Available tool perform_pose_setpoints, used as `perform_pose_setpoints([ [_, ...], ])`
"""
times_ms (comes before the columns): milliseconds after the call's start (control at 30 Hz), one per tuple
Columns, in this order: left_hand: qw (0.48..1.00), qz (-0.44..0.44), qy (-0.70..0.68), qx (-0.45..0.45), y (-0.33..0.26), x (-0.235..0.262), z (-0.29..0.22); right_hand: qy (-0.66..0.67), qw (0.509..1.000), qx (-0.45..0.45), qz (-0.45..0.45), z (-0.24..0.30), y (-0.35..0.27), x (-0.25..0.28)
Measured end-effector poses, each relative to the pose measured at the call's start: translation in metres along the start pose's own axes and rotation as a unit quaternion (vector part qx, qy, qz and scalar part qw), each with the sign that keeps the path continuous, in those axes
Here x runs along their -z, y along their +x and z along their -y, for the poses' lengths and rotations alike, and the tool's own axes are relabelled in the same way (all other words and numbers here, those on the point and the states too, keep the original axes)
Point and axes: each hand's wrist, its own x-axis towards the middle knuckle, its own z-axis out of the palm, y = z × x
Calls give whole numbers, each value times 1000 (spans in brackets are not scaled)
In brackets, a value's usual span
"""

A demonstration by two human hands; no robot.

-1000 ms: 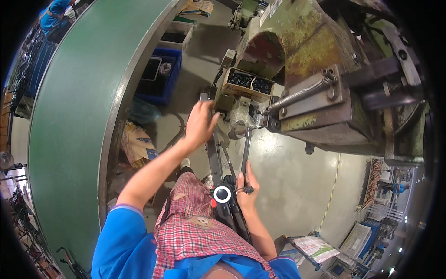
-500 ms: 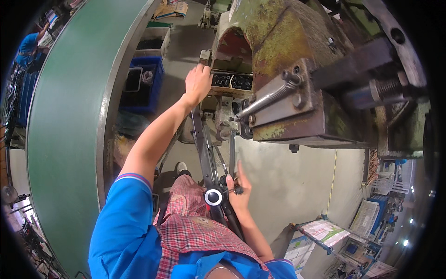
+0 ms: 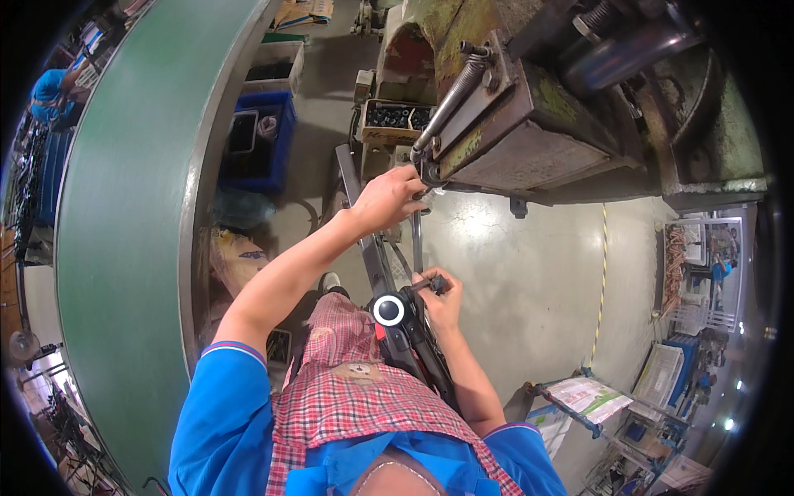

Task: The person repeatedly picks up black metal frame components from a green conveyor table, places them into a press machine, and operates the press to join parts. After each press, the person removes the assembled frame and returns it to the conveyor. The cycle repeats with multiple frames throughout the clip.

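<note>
your left grip (image 3: 387,200) has just left the far end of the wide black bar (image 3: 376,264) and swung right; its bent fingers are now at the far end of the thinner tube (image 3: 417,244), just beside the green machine (image 3: 529,157). your right grip (image 3: 444,299) has curled in from its stretched pose, so the work now sits between two spots: tube end and black knob (image 3: 438,283). the left fingers look narrow, but their tips are hidden and you cannot tell if they are closed on anything. the right fingers are bent around the knob's side; you cannot tell how firmly, or if they hold it.

the bar and tube lie between your grips and your apron (image 3: 364,397). the bar's long axis runs away from you, its far end tipping left, beyond the left grip; the tube points nearly straight ahead.
</note>
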Motion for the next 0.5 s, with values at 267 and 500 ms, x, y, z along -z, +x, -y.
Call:
perform_pose_setpoints([
  [267, 773, -45, -428, 466, -182, -29, -60, 142, 979, 47, 140, -6, 4, 21],
  [500, 405, 141, -757, 493, -198, -61, -133, 150, 981, -7, 122, -4, 2, 14],
])
